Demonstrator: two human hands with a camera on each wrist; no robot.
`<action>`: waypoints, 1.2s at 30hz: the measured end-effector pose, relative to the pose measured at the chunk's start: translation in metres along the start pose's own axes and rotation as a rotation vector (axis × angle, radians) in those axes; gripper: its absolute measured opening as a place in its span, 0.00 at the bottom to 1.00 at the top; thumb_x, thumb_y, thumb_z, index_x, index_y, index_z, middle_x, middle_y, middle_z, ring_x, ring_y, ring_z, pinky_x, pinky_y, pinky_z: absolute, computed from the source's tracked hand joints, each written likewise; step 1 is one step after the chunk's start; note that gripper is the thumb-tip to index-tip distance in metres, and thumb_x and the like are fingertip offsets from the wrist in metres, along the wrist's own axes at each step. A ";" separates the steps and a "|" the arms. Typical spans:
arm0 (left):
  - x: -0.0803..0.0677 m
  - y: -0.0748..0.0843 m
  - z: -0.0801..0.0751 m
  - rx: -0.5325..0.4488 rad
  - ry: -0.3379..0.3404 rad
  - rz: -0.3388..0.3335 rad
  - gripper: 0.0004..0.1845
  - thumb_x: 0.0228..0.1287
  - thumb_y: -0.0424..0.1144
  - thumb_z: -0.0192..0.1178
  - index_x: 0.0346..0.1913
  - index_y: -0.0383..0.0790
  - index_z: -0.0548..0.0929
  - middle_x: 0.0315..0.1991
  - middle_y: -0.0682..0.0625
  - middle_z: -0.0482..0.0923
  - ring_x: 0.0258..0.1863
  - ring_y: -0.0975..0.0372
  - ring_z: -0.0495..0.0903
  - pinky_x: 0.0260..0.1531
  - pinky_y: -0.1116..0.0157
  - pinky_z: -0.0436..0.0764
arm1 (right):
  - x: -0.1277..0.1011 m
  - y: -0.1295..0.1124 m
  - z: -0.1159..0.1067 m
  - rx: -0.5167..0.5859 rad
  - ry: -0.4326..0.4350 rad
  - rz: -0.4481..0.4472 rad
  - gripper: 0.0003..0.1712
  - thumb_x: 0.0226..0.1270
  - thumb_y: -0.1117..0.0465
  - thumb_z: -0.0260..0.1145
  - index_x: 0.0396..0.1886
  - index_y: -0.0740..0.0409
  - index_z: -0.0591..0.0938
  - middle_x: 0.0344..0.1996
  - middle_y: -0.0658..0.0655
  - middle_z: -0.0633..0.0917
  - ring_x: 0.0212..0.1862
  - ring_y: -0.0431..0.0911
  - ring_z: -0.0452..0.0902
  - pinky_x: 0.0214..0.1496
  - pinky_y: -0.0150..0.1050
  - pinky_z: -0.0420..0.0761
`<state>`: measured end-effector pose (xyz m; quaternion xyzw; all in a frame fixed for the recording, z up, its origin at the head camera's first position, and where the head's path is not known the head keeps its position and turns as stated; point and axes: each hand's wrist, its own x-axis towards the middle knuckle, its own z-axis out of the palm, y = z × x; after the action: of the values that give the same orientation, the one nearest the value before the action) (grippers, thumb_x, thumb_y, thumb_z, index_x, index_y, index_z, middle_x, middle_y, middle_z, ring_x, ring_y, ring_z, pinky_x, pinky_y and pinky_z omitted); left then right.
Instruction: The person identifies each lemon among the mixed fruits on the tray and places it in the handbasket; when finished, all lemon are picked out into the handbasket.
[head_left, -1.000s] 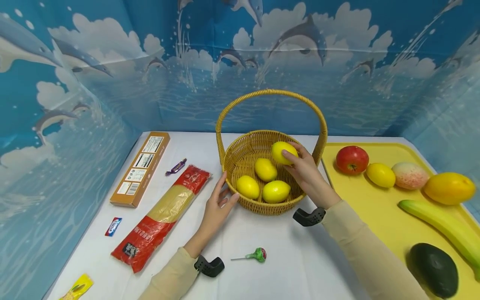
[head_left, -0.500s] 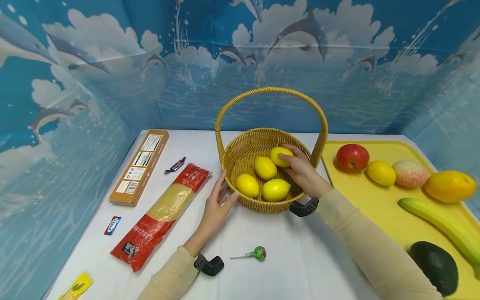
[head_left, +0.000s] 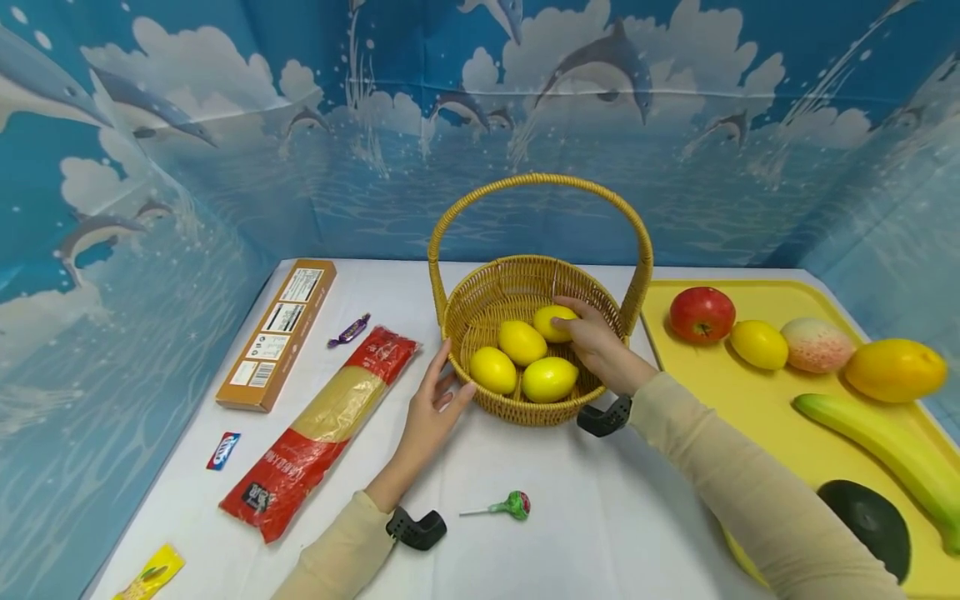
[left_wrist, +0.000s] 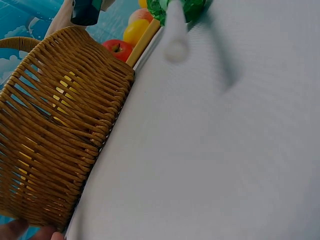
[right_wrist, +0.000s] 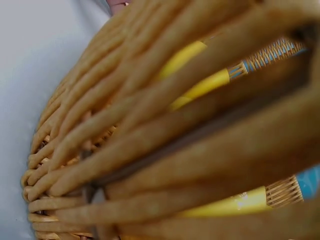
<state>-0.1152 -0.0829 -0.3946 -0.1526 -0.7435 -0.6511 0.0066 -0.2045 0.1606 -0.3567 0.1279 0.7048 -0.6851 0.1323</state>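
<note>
In the head view, my right hand (head_left: 600,343) reaches into a woven basket (head_left: 542,412) and holds a yellow lemon (head_left: 553,322), thumb in front and fingers behind it. Beside that lemon lie another lemon (head_left: 522,342), one at the front left (head_left: 492,370) and one at the front right (head_left: 550,380). My left hand (head_left: 433,412) touches the basket's front left side, index finger and thumb spread apart. Its fingertips (left_wrist: 45,233) show at the basket wall in the left wrist view. Basket weave fills most of the right wrist view, hiding the right hand.
On the right, a yellow tray (head_left: 720,417) bears an apple (head_left: 702,315), a lemon, a peach, a larger yellow fruit, a banana and an avocado (head_left: 866,525). A noodle packet (head_left: 322,433), a long box (head_left: 277,333) and wrapped sweets lie left. A lollipop (head_left: 513,506) lies in front.
My right hand has lowered the lemon into the basket and shifted slightly left. The middle lemon beside it has moved a little left. My left hand stays at the basket.
</note>
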 end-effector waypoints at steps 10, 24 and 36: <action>0.006 -0.027 0.002 -0.003 0.004 0.024 0.37 0.68 0.35 0.56 0.74 0.47 0.50 0.72 0.47 0.48 0.63 0.48 0.62 0.56 0.47 0.66 | -0.009 -0.003 -0.001 -0.143 0.081 -0.185 0.27 0.73 0.66 0.50 0.70 0.61 0.61 0.69 0.60 0.58 0.69 0.52 0.50 0.67 0.47 0.53; 0.006 -0.031 0.001 0.026 0.019 0.033 0.36 0.68 0.37 0.56 0.74 0.52 0.51 0.72 0.51 0.50 0.62 0.50 0.64 0.55 0.50 0.69 | -0.115 -0.025 -0.044 -0.193 -0.204 -0.819 0.16 0.71 0.71 0.52 0.55 0.70 0.75 0.52 0.63 0.78 0.56 0.51 0.70 0.58 0.35 0.69; 0.001 0.000 -0.001 0.034 -0.006 0.020 0.36 0.68 0.33 0.55 0.73 0.38 0.50 0.72 0.43 0.49 0.62 0.46 0.63 0.55 0.49 0.68 | -0.128 -0.029 -0.125 0.569 0.096 -1.006 0.18 0.66 0.78 0.54 0.55 0.82 0.68 0.49 0.72 0.76 0.56 0.60 0.69 0.62 0.44 0.65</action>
<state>-0.1160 -0.0834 -0.3942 -0.1619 -0.7528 -0.6379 0.0137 -0.0968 0.2847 -0.2800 -0.1614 0.4722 -0.8197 -0.2812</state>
